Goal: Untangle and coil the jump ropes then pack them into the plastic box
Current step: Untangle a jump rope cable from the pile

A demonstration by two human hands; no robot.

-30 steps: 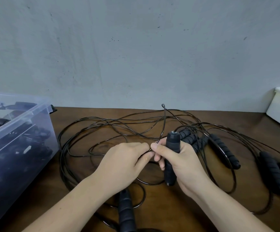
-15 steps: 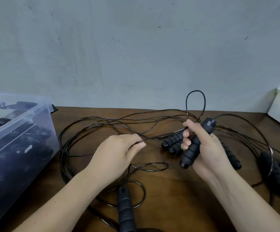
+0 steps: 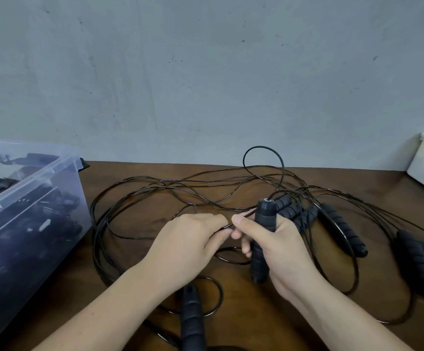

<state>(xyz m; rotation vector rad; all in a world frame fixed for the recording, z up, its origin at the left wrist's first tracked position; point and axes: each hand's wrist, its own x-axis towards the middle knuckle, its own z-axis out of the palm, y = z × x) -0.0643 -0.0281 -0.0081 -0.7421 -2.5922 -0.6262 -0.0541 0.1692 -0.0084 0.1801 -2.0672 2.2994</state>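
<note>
Clear plastic box (image 3: 53,171) at left holds black rope handles and cords. Right hand (image 3: 279,247) grips a handle (image 3: 263,234) upright; left hand (image 3: 188,247) pinches the cord (image 3: 233,221) beside it.

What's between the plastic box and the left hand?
Head view: loops of thin black rope cross the wooden table between the plastic box and the left hand.

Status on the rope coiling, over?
Right hand grips handle upright; left hand pinches cord. Plastic box part full. Loose ropes tangled across table.
</note>
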